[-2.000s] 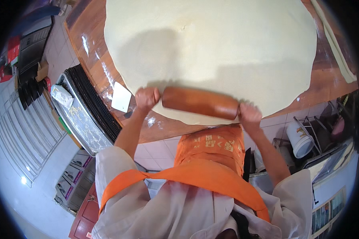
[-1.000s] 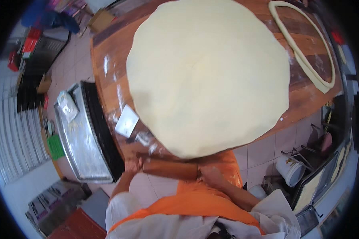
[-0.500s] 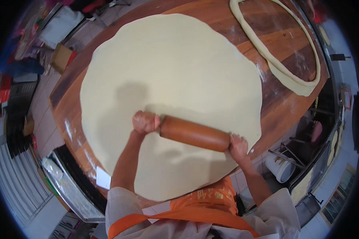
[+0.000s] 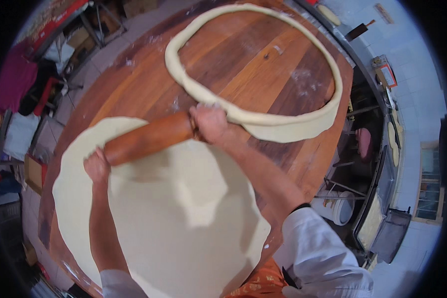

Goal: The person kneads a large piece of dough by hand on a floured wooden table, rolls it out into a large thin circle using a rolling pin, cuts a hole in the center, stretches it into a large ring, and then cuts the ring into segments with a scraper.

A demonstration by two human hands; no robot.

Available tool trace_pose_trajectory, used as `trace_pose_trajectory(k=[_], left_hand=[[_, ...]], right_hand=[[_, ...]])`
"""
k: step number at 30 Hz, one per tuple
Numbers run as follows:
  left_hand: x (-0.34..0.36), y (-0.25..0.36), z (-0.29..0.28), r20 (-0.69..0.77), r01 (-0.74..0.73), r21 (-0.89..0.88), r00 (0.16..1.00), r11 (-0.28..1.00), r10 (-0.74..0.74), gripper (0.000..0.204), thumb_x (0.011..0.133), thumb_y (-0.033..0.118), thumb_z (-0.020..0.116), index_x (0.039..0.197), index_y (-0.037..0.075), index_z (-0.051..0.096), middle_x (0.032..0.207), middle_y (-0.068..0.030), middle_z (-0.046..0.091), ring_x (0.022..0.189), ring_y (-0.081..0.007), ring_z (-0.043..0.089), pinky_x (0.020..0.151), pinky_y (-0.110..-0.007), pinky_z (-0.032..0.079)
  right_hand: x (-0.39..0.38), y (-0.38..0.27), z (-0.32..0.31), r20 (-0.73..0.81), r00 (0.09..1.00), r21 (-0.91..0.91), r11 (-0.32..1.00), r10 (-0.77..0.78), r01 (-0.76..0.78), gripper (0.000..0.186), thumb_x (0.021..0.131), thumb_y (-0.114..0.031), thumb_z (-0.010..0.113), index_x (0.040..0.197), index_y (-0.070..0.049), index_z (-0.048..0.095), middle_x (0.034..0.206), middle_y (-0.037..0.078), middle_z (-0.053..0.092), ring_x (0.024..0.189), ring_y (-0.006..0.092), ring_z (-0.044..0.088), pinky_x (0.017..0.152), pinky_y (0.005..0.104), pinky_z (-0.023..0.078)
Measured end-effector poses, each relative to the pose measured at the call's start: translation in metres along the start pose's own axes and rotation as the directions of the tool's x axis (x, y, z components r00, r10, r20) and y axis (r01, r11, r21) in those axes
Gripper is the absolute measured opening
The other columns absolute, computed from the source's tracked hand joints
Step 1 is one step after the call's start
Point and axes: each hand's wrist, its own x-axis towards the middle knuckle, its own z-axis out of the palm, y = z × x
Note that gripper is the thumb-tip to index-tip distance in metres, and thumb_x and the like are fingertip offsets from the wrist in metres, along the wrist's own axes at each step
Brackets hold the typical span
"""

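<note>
A large round sheet of pale rolled dough covers the near part of the wooden table. Across its far edge lies a thick wooden rolling pin, slanted with its right end farther away. My left hand is closed at the pin's left end. My right hand grips the other end, beside a long dough rope laid in a big loop. A flat flap of dough hangs off the loop's near side. Both handles are mostly hidden in my fingers.
The wooden tabletop shows floury smears inside the loop. A white bucket stands below the table at the right, near trays with pale dough. An open cardboard box sits on the floor at the left.
The rolling pin has gone from the sheet's near part to its far edge, both hands with it, and its slant has reversed. The view has shifted, showing the whole dough loop.
</note>
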Motion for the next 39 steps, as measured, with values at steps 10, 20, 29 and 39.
trace_pose_trajectory(k=[10, 20, 29, 39], left_hand=[[-0.294, 0.085, -0.139, -0.151, -0.017, -0.423, 0.987, 0.906, -0.052, 0.027, 0.078, 0.018, 0.050, 0.051, 0.017, 0.047, 0.046, -0.0076, 0.049, 0.037, -0.0259, 0.045, 0.040, -0.038, 0.032], [-0.547, 0.185, -0.261, 0.429, 0.157, -0.383, 0.903, 0.910, 0.025, 0.021, 0.083, 0.025, 0.050, 0.067, 0.013, 0.058, 0.059, -0.0077, 0.055, 0.047, -0.0244, 0.054, 0.047, -0.036, 0.041], [-0.532, 0.284, -0.331, 0.173, -0.194, -0.787, 0.842, 0.586, 0.510, 0.028, 0.090, 0.025, 0.036, 0.093, 0.009, 0.060, 0.086, -0.0118, 0.061, 0.061, -0.0203, 0.058, 0.054, -0.035, 0.044], [-0.534, 0.200, -0.418, 0.678, 0.006, -0.356, 0.691, 0.935, 0.253, 0.049, 0.092, 0.034, 0.029, 0.074, 0.007, 0.066, 0.065, -0.0148, 0.061, 0.062, -0.0323, 0.056, 0.057, -0.048, 0.045]], right_hand=[[-0.257, -0.039, -0.047, 0.190, 0.977, 0.133, 0.988, -0.097, 0.073, 0.010, 0.078, -0.023, 0.053, 0.082, -0.014, 0.054, 0.072, 0.005, 0.054, 0.079, 0.0230, 0.054, 0.072, 0.0401, 0.036], [-0.586, -0.091, -0.105, 0.640, 0.768, 0.006, 0.999, 0.024, -0.036, 0.015, 0.079, -0.017, 0.049, 0.092, -0.014, 0.058, 0.081, 0.006, 0.061, 0.080, 0.0242, 0.060, 0.071, 0.0442, 0.038], [-0.685, -0.128, -0.155, 0.452, 0.882, -0.054, 0.991, 0.132, -0.121, 0.010, 0.072, -0.019, 0.054, 0.080, -0.015, 0.059, 0.076, 0.005, 0.061, 0.076, 0.0213, 0.059, 0.070, 0.0435, 0.037], [-0.749, -0.080, -0.204, 0.338, 0.886, 0.000, 0.941, 0.318, -0.338, 0.012, 0.066, -0.023, 0.058, 0.073, -0.013, 0.059, 0.074, 0.007, 0.061, 0.074, 0.0234, 0.059, 0.071, 0.0396, 0.037]])
